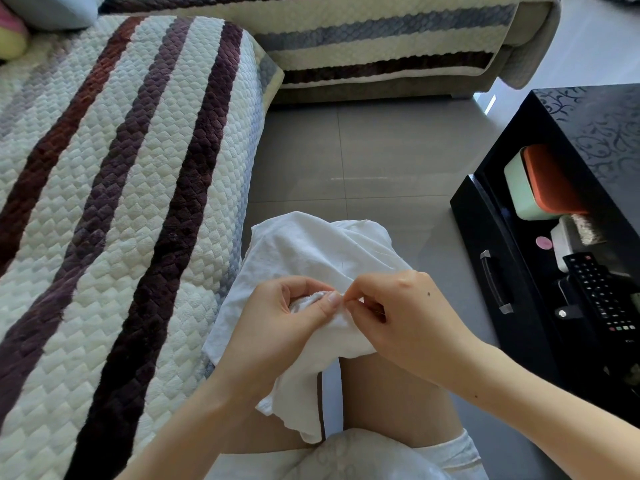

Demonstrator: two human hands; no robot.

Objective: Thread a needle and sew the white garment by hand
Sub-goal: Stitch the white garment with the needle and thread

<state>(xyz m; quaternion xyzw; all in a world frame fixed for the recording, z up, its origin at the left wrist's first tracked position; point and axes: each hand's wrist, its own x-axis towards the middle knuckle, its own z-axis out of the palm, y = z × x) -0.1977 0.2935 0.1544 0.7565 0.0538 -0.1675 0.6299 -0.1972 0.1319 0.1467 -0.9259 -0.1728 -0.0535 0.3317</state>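
Note:
The white garment (311,251) lies draped over my knees, low in the middle of the view. My left hand (277,323) grips a bunched fold of it, thumb pressed on top of the fold. My right hand (401,317) meets it from the right, fingertips pinching something thin at the fold's edge. That thing looks like the needle (346,298), but it is too small to make out. A faint thread runs across the cloth above my hands.
A quilted sofa cover (104,202) with dark stripes fills the left. A second sofa section (381,46) lies across the top. A black low table (588,126) at the right has a shelf with a remote (602,292) and small boxes. Grey tiled floor (363,150) lies between.

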